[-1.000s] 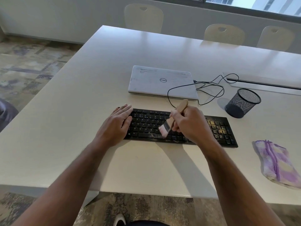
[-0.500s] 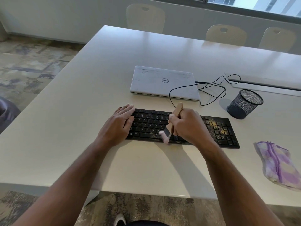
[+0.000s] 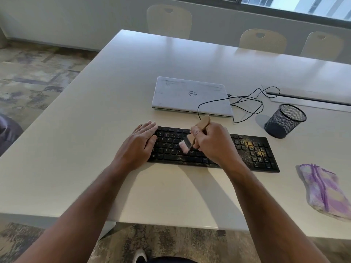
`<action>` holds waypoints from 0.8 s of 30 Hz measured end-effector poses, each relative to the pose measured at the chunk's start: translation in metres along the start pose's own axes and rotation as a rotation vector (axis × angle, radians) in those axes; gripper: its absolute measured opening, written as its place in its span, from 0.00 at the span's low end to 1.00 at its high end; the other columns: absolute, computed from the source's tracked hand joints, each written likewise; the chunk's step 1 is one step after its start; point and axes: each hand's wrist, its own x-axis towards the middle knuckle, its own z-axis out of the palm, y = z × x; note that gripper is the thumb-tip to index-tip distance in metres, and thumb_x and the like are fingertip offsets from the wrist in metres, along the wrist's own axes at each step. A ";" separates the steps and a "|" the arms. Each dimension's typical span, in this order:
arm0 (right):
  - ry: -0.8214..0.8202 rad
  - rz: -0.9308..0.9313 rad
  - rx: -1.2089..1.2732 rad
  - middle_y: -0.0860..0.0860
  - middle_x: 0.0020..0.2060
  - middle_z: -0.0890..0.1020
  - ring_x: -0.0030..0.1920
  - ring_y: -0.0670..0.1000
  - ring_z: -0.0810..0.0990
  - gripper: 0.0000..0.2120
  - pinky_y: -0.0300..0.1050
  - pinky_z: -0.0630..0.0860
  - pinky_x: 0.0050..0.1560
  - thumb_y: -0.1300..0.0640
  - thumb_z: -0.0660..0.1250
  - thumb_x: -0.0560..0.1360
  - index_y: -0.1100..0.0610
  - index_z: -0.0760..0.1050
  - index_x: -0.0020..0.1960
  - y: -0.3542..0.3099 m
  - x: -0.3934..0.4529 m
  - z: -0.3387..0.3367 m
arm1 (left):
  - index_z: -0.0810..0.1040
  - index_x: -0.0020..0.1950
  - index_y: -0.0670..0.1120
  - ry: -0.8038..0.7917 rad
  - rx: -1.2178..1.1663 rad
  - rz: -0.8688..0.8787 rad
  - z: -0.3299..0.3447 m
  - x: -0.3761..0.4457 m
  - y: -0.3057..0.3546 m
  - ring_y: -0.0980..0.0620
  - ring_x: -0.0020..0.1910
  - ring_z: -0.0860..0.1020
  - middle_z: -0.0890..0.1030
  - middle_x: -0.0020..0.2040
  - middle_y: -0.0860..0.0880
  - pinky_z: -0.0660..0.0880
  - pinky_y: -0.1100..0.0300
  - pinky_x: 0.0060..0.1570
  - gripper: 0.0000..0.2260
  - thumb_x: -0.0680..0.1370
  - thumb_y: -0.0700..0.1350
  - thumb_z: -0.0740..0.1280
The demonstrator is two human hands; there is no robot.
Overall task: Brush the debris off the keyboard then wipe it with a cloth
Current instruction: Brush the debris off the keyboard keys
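— What's your left hand doing?
— My left hand [image 3: 139,146] lies flat on the left end of the keyboard [image 3: 252,149], fingers [image 3: 150,128] straight and close together, pressing it to the table [image 3: 95,130].
— And the middle?
— My right hand [image 3: 212,144] grips the wooden handle of the brush [image 3: 191,138], fingers curled round it. The handle tilts up and away from me; the pale bristles touch the keys near the middle of the letter block.
— Any debris?
— Yellowish crumbs lie scattered over the number pad at the right end, and a few specks sit by the space bar.
— Further right?
— A closed laptop [image 3: 190,94] with a black cable [image 3: 247,103] sits behind the keyboard, then a mesh cup [image 3: 284,120], and nearest me the purple cloth [image 3: 322,188], folded on the table, apart from the keyboard.
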 end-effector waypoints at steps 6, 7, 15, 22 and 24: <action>-0.071 -0.003 0.019 0.52 0.31 0.84 0.34 0.55 0.86 0.15 0.61 0.84 0.44 0.54 0.66 0.84 0.62 0.82 0.45 -0.003 0.003 -0.002 | 0.71 0.76 0.41 -0.001 -0.003 -0.003 0.000 0.000 0.000 0.56 0.79 0.62 0.70 0.76 0.46 0.52 0.65 0.78 0.23 0.83 0.48 0.56; -0.060 -0.015 0.044 0.51 0.32 0.85 0.35 0.55 0.86 0.14 0.61 0.84 0.45 0.53 0.66 0.84 0.60 0.83 0.47 -0.004 0.005 -0.001 | 0.71 0.76 0.41 -0.002 -0.003 -0.004 0.000 0.000 0.001 0.56 0.79 0.62 0.70 0.76 0.46 0.52 0.65 0.78 0.23 0.83 0.48 0.56; -0.088 -0.068 -0.074 0.54 0.31 0.84 0.32 0.55 0.83 0.17 0.56 0.81 0.41 0.54 0.66 0.84 0.63 0.80 0.40 -0.011 0.006 0.010 | 0.71 0.76 0.40 -0.005 -0.009 -0.003 -0.001 -0.001 0.002 0.55 0.79 0.62 0.70 0.76 0.45 0.52 0.64 0.78 0.23 0.83 0.48 0.56; -0.088 -0.067 -0.051 0.54 0.32 0.85 0.32 0.56 0.83 0.17 0.54 0.82 0.39 0.53 0.66 0.84 0.61 0.81 0.41 -0.006 0.007 0.011 | 0.71 0.75 0.40 -0.008 -0.015 -0.008 -0.002 -0.001 0.003 0.55 0.79 0.62 0.70 0.76 0.45 0.51 0.65 0.77 0.23 0.83 0.48 0.56; -0.138 -0.070 -0.060 0.57 0.33 0.85 0.29 0.55 0.80 0.17 0.51 0.78 0.35 0.54 0.66 0.84 0.64 0.80 0.42 -0.006 0.008 0.008 | 0.71 0.75 0.40 -0.010 -0.018 -0.005 -0.002 -0.001 0.002 0.55 0.79 0.62 0.71 0.76 0.45 0.52 0.64 0.78 0.23 0.83 0.48 0.56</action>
